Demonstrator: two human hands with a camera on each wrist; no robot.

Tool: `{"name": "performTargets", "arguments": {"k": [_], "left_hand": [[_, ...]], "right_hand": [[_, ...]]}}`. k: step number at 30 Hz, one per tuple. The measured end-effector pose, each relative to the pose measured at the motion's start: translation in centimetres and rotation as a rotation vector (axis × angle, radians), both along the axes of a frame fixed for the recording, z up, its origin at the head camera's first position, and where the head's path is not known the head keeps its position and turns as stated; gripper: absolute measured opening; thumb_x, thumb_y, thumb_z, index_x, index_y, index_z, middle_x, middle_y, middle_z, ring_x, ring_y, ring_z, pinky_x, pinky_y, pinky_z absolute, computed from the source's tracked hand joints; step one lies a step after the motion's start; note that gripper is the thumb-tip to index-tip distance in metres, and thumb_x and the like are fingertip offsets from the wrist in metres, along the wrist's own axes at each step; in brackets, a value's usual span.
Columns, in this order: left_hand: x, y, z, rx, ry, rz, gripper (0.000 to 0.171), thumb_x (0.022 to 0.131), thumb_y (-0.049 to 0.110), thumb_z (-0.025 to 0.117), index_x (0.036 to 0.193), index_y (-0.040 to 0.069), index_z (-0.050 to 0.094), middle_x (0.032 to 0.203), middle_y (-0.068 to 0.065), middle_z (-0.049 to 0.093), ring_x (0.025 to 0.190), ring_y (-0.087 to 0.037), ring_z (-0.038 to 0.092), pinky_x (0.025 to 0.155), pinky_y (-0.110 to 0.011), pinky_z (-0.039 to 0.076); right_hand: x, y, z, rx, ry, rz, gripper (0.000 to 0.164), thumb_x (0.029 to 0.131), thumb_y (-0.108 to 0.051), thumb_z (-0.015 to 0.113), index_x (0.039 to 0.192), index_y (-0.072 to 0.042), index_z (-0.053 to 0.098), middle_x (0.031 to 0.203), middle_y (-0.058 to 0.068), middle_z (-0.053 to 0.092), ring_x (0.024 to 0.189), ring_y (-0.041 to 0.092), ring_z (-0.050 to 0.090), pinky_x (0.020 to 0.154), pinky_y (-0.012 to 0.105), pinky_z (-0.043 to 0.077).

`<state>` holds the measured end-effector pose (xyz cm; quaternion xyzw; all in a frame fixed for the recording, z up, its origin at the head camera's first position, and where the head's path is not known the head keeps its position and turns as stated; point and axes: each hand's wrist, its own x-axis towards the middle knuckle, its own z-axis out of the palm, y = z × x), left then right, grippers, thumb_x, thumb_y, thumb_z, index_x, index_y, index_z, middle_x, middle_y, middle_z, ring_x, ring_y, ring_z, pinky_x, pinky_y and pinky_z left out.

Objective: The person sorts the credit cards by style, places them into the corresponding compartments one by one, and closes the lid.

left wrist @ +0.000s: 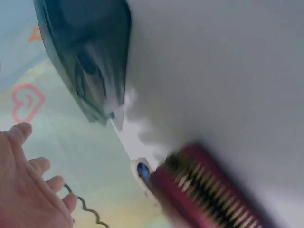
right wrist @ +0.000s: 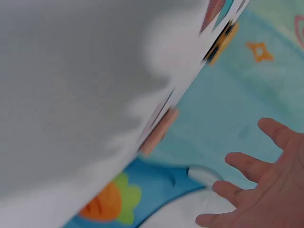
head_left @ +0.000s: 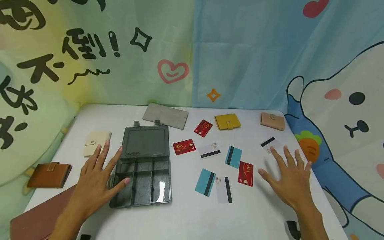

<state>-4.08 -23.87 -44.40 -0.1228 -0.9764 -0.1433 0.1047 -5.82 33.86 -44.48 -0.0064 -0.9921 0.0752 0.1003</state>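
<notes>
At the far left of the white tabletop (head_left: 186, 216), a brown rectangular leather-look wallet (head_left: 45, 176) is placed near the edge, and a flat reddish-brown rectangular case (head_left: 37, 211) is partly hidden by the forearm. The left hand (head_left: 97, 175) is raised with its grip spread wide and nothing held. Beyond its fingertips a cream snap-closed wallet (head_left: 95, 141) is seen; just to the right lies a dark translucent plastic compartment box (head_left: 146, 138), its lid folded back. Behind the box a flat grey rectangular wallet (head_left: 166, 116) is set. Farther right, red VIP cards (head_left: 184, 147), blue black-striped cards (head_left: 201, 180) and white black-striped cards (head_left: 223, 193) are scattered, with a yellow snap-closed wallet (head_left: 223, 122) behind them. Near the right hand's (head_left: 292, 181) fingertips another white black-striped card (head_left: 267, 142) is seen; that grip, too, is spread wide with nothing held. Behind that card a tan-pink snap-closed wallet (head_left: 271, 121) is placed.
</notes>
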Motion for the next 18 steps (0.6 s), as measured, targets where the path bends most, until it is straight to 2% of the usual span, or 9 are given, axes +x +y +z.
{"name": "performTargets", "arguments": {"k": [3, 5, 8, 13, 15, 18], "left_hand": [[0.7, 0.6, -0.3, 0.120, -0.050, 0.011, 0.091, 0.084, 0.050, 0.074, 0.158, 0.034, 0.025, 0.169, -0.007, 0.007, 0.153, -0.040, 0.014, 0.098, -0.075, 0.028], [1.2, 1.0, -0.5, 0.215, -0.081, 0.014, 0.085, 0.087, 0.040, 0.075, 0.158, 0.034, 0.027, 0.167, -0.011, 0.014, 0.148, -0.045, 0.022, 0.094, -0.076, 0.030], [1.8, 1.3, -0.8, 0.347, -0.100, 0.017, 0.081, 0.088, 0.020, 0.076, 0.156, 0.030, 0.034, 0.161, -0.020, 0.029, 0.139, -0.051, 0.034, 0.094, -0.072, 0.034], [2.3, 1.6, -1.5, 0.477, -0.076, 0.056, 0.077, 0.085, -0.007, 0.072, 0.152, 0.019, 0.042, 0.149, -0.022, 0.046, 0.130, -0.045, 0.049, 0.096, -0.058, 0.042], [2.4, 1.6, -1.8, 0.514, -0.068, 0.088, 0.076, 0.085, -0.012, 0.069, 0.151, 0.016, 0.045, 0.145, -0.021, 0.050, 0.125, -0.042, 0.054, 0.095, -0.053, 0.045], [2.5, 1.7, -2.1, 0.555, -0.070, 0.140, 0.074, 0.085, -0.014, 0.068, 0.149, 0.016, 0.047, 0.140, -0.019, 0.057, 0.116, -0.038, 0.061, 0.091, -0.041, 0.052]], "right_hand": [[0.4, -2.4, -0.2, -0.100, 0.018, 0.063, 0.095, 0.077, -0.059, 0.074, 0.157, -0.029, 0.032, 0.158, 0.022, 0.034, 0.148, 0.049, 0.018, 0.113, 0.074, -0.002], [0.6, -4.1, -0.3, -0.179, 0.012, 0.099, 0.094, 0.075, -0.055, 0.079, 0.155, -0.029, 0.037, 0.153, 0.019, 0.043, 0.143, 0.044, 0.030, 0.112, 0.076, 0.013], [0.9, -6.7, -0.5, -0.276, -0.039, 0.150, 0.090, 0.072, -0.053, 0.083, 0.150, -0.030, 0.045, 0.142, 0.013, 0.053, 0.131, 0.035, 0.041, 0.103, 0.071, 0.035], [0.8, -10.4, -0.7, -0.374, -0.167, 0.216, 0.074, 0.073, -0.052, 0.085, 0.137, -0.026, 0.058, 0.123, 0.004, 0.064, 0.121, 0.023, 0.047, 0.102, 0.059, 0.042], [0.6, -11.8, -0.8, -0.376, -0.213, 0.221, 0.071, 0.072, -0.052, 0.086, 0.133, -0.027, 0.061, 0.119, 0.001, 0.065, 0.119, 0.021, 0.048, 0.104, 0.058, 0.041], [0.2, -13.6, -1.0, -0.334, -0.257, 0.218, 0.069, 0.069, -0.053, 0.087, 0.128, -0.027, 0.065, 0.115, 0.000, 0.065, 0.113, 0.020, 0.050, 0.096, 0.051, 0.049]]}}
